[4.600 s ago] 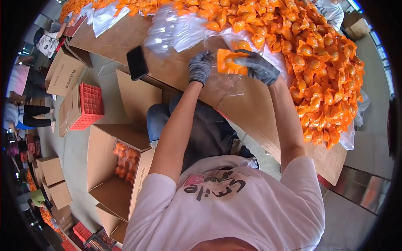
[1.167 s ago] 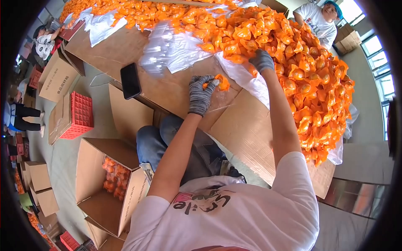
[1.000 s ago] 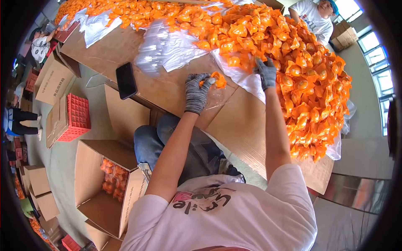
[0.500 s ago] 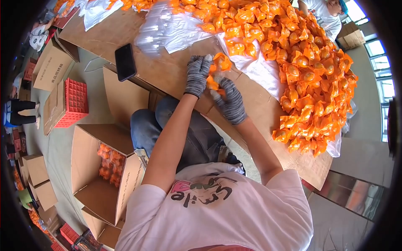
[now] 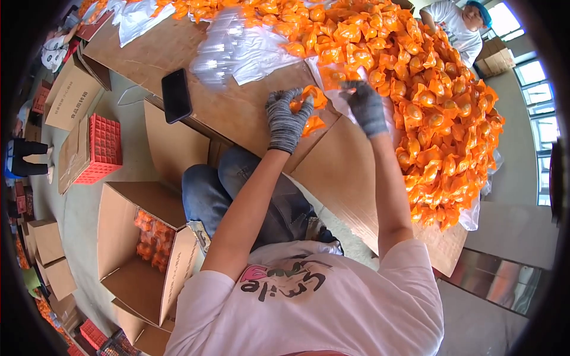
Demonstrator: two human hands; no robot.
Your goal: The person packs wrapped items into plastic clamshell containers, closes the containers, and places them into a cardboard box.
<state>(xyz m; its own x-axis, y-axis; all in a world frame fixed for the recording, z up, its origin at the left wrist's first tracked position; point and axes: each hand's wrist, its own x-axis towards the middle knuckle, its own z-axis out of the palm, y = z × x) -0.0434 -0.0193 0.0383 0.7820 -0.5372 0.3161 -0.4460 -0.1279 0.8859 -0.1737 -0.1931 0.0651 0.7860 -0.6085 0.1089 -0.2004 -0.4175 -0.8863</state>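
My left hand (image 5: 286, 118), in a grey knitted glove, is closed around round pieces in twisted orange wrappers (image 5: 313, 126) above the cardboard-covered table (image 5: 237, 110). Their contents cannot be made out. My right hand (image 5: 366, 108), gloved alike, is at the near edge of a big heap of the same wrapped pieces (image 5: 436, 110). Motion smears its fingers, so whether they grip anything is unclear. White cloth or plastic (image 5: 261, 50) lies beyond my left hand, with stacked clear plastic trays (image 5: 217, 50) on it.
A black phone (image 5: 177, 96) lies at the table's left edge. Below it, an open carton (image 5: 139, 255) holds packs of orange pieces (image 5: 155, 237). Red crates (image 5: 105, 148) and further cartons (image 5: 70, 98) stand on the floor. Another person (image 5: 456, 26) is behind the heap.
My right hand has moved away from the left hand, rightward and up to the heap. My left hand keeps its hold on wrapped pieces and has turned slightly.
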